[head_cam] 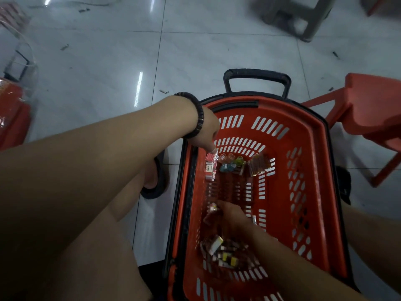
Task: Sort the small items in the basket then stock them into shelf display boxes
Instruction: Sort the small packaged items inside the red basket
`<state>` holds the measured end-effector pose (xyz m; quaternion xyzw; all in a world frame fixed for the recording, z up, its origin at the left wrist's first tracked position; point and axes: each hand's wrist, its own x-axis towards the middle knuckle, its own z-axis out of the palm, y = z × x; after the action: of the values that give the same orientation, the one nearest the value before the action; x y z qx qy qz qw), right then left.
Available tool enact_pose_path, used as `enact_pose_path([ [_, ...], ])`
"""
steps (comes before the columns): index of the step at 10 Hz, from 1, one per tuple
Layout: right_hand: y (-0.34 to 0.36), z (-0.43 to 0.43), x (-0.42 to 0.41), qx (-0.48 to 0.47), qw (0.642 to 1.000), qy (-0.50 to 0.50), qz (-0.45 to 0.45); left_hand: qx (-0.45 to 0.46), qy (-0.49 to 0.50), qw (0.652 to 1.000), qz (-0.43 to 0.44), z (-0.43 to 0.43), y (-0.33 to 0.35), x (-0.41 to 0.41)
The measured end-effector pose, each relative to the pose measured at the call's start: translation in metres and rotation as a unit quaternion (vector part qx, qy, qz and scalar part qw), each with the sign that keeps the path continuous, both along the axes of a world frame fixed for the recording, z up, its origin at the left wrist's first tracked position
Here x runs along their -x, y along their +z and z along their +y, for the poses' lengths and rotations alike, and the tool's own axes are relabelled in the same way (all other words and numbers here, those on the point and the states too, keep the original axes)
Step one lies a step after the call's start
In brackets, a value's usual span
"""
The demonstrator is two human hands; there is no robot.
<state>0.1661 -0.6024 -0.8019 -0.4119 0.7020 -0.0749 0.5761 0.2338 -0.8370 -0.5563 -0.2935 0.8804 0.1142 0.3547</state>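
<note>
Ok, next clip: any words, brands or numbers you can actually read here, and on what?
No text here can be read.
Red and white packs by the left hand: printed, but too blurred.
Loose small packs by the right hand: labels too small and blurred.
Basket: no lettering shows.

The floor [104, 61] is pale grey glossy tile with thin dark joints, streaked with bright reflected light and dotted with small dark scraps. A red plastic stool [368, 109] stands at the right edge. A grey stool [303, 16], blurred, stands at upper right. Something red under clear wrap [13, 118] sits at the left edge.
</note>
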Motion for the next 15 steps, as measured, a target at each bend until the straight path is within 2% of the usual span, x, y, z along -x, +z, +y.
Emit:
enact_pose_path([
  [1,0.109,-0.043,0.033,0.057,0.979,0.105,0.167,-0.049,0.009,0.996,0.069,0.015,0.024,0.008],
  [2,0.166,-0.060,0.061,0.095,0.969,0.153,0.171,-0.121,0.016,0.985,0.122,0.030,0.022,0.017],
  [3,0.232,-0.070,0.086,0.128,0.958,0.147,0.212,-0.198,0.005,0.972,0.126,0.049,0.008,0.027],
  [4,0.255,-0.068,0.109,0.141,0.965,0.101,0.199,-0.311,0.076,0.930,0.179,0.054,0.000,0.035],
  [5,0.264,-0.060,0.123,0.158,0.969,0.060,0.177,-0.363,0.119,0.894,0.233,0.056,0.002,0.040],
  [6,0.266,-0.057,0.136,0.163,0.980,0.008,0.116,-0.433,0.169,0.847,0.257,0.058,0.001,0.043],
  [7,0.275,-0.055,0.149,0.175,0.980,-0.089,0.020,-0.466,0.214,0.799,0.313,0.058,0.003,0.049],
  [8,0.283,-0.055,0.160,0.159,0.975,-0.147,-0.038,-0.468,0.259,0.747,0.395,0.059,0.008,0.057],
  [9,0.287,-0.059,0.167,0.159,0.972,-0.166,-0.043,-0.475,0.304,0.707,0.426,0.064,0.012,0.064],
  [11,0.293,-0.062,0.170,0.150,0.971,-0.183,-0.024,-0.558,0.410,0.581,0.428,0.067,0.009,0.074],
  [12,0.292,-0.061,0.173,0.108,0.968,-0.217,-0.061,-0.561,0.473,0.513,0.445,0.066,0.015,0.078],
  [13,0.290,-0.058,0.173,0.077,0.958,-0.262,-0.089,-0.485,0.535,0.483,0.496,0.053,0.023,0.078],
  [14,0.289,-0.056,0.172,0.110,0.940,-0.307,-0.099,-0.382,0.526,0.548,0.527,0.040,0.024,0.073],
  [15,0.291,-0.055,0.166,0.138,0.927,-0.321,-0.136,-0.362,0.505,0.627,0.469,0.042,0.021,0.068],
])
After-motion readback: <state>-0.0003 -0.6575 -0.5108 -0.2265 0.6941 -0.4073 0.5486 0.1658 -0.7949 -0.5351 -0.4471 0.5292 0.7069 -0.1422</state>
